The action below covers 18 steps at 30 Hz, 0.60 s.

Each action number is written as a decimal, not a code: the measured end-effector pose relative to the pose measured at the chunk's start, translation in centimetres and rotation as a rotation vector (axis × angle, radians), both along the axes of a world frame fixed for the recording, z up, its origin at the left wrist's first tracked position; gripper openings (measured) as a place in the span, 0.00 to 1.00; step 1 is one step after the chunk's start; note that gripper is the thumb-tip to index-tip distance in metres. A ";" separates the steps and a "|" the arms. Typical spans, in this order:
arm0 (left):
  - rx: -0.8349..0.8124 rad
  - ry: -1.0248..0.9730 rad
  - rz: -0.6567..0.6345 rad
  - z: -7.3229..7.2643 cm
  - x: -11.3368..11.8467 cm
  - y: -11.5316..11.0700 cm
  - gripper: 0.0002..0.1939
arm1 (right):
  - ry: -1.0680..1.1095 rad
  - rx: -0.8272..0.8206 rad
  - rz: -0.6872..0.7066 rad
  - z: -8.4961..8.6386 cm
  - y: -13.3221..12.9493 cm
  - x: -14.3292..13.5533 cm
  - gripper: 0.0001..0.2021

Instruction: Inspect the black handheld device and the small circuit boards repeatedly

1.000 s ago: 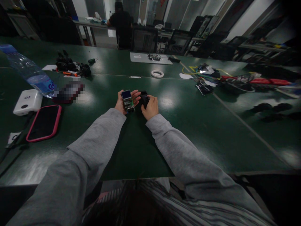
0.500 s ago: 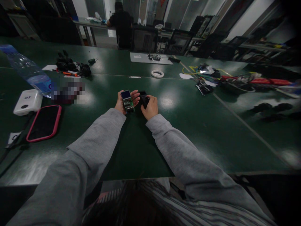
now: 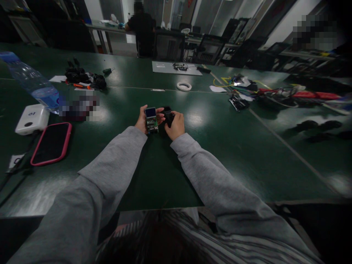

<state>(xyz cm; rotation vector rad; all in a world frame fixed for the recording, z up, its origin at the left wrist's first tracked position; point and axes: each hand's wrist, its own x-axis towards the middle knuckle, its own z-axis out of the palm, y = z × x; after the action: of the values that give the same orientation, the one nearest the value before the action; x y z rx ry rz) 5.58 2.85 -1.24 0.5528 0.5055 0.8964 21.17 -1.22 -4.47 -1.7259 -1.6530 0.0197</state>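
Note:
Over the green table, my left hand (image 3: 141, 123) holds a green circuit board with a small dark screen (image 3: 151, 121) at its upper end. The board faces up, and the fingertips of that hand show past its right edge. Close beside it, my right hand (image 3: 176, 125) is closed around a black plastic case (image 3: 168, 114), thumb and fingers gripping its right side. The fingertips of my left hand reach the case's left side; whether they touch it I cannot tell. Part of the case is hidden by my right hand.
A pink-edged phone (image 3: 52, 144), a white box (image 3: 33, 119) and a water bottle (image 3: 34, 86) are at the left. White tape (image 3: 184, 86) lies beyond my hands. Tangled wires (image 3: 244, 86) lie at the right. A person (image 3: 141, 31) sits in the background.
My left hand has turned the circuit board more upright and brought it slightly right and lower, nearer the black case. My right hand has hardly moved.

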 end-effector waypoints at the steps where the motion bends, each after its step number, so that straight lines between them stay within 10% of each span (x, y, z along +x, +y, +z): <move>1: 0.000 0.006 0.004 -0.1 0.0 0.1 0.37 | 0.003 0.005 0.002 0.0 0.0 0.0 0.27; 18: -0.001 0.040 0.105 -0.2 0.5 0.5 0.45 | 0.039 0.012 0.001 0.0 0.0 0.2 0.28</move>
<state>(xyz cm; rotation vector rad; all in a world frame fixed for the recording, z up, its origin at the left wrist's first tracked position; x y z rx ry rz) 6.06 3.31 -1.46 0.5478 0.5754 0.9859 21.34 -1.22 -4.46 -1.7048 -1.6225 0.0440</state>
